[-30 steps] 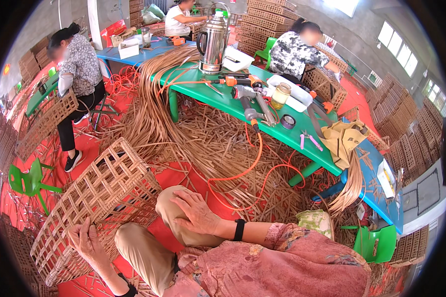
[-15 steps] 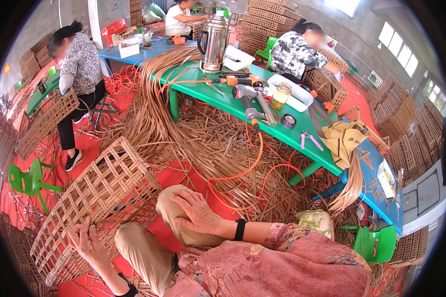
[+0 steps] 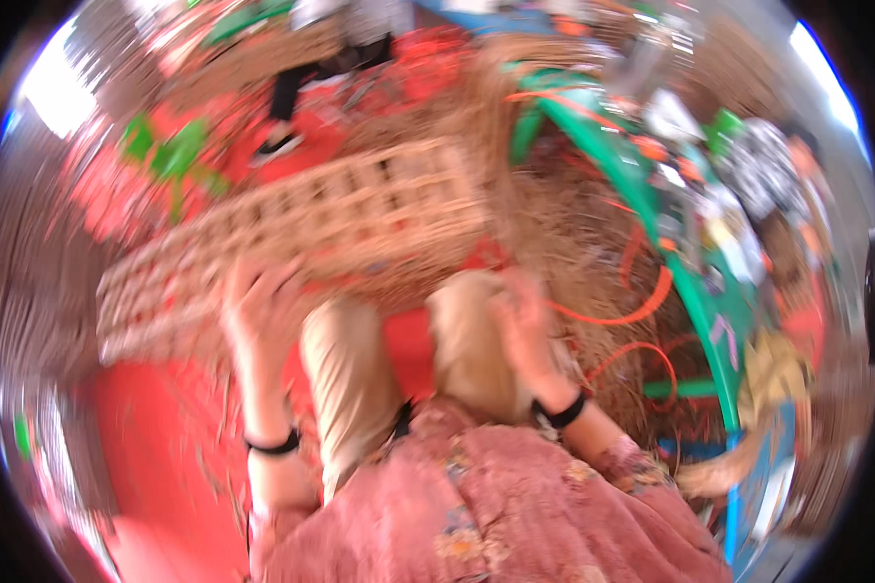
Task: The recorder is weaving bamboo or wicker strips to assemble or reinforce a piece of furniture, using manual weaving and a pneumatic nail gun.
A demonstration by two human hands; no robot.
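Observation:
A long brown woven lattice basket (image 3: 360,209) lies tilted across the view beyond my knees. My left hand (image 3: 260,311) is at its near edge and seems to touch it. The fingers there look apart, though blurred. Over my right knee (image 3: 467,330), my right hand (image 3: 523,321) is raised with its fingers up, too smeared to read. I see no tool in either hand. Both wrists wear black bands.
A green table (image 3: 685,291) stands at the right, holding blurred tools. An orange hose (image 3: 612,316) loops beside it over loose strips (image 3: 574,233). A green chair (image 3: 170,155) stands far left on the red floor (image 3: 165,457). Another person's leg and shoe (image 3: 277,146) show beyond.
The view has swung round and blurred, so the basket lies flatter across it. My right hand has lifted from lying flat on the knee. My left hand stays by the basket.

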